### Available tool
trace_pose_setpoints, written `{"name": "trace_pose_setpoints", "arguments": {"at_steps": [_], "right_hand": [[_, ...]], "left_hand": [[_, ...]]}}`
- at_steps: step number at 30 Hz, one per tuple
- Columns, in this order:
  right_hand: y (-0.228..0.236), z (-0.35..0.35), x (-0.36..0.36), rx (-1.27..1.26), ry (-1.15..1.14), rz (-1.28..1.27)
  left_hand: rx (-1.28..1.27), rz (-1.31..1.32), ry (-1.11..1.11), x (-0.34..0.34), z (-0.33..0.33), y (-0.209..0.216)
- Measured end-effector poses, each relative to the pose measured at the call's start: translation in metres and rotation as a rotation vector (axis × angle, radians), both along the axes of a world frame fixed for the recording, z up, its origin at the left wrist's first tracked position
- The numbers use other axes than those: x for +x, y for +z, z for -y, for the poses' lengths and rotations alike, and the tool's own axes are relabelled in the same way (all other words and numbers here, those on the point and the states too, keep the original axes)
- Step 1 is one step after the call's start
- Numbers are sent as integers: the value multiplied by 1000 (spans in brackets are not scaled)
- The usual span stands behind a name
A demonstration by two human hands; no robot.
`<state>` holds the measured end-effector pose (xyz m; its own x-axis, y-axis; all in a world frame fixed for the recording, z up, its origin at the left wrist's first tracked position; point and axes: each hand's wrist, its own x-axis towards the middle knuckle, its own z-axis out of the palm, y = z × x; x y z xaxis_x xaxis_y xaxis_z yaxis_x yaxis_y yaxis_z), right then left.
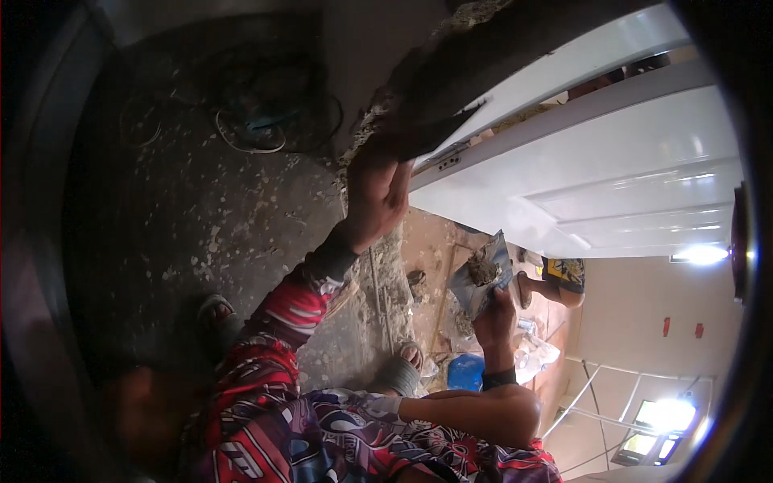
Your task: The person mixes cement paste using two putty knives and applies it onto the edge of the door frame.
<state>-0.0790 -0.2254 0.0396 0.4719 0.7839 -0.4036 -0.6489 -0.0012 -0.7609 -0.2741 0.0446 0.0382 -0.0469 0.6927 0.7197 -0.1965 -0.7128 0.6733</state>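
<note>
My left hand [377, 193], at the end of a red patterned sleeve, is closed around a dark flat-bladed trowel [439, 137]. The blade lies close to the rough wall edge beside the white door frame [555, 84]; I cannot tell whether it touches. Lower and to the right, my right hand [494, 319] grips the edge of a grey metal plate [465, 291]. A lump of wet mortar [483, 271] sits on this plate. The trowel's handle is hidden in my left fist.
A white panelled door [628, 177] stands at the right. Another person's leg [564, 296] shows beyond the plate. A blue container [465, 373] and a pale plastic bag [535, 358] lie near my right forearm. A looped cable [250, 149] rests on the spattered floor [185, 225].
</note>
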Motion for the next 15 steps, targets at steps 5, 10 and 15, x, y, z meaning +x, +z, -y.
{"name": "trace_pose_setpoints", "arguments": {"at_steps": [5, 10, 15], "right_hand": [[-6, 0, 4, 26, -24, -27], [2, -6, -7, -8, -12, 33], [2, -2, -1, -9, -4, 16]], "left_hand": [[-451, -86, -18, -20, 18, -39], [-466, -101, -25, -25, -20, -66], [-337, -12, 34, 3, -38, -59]]}}
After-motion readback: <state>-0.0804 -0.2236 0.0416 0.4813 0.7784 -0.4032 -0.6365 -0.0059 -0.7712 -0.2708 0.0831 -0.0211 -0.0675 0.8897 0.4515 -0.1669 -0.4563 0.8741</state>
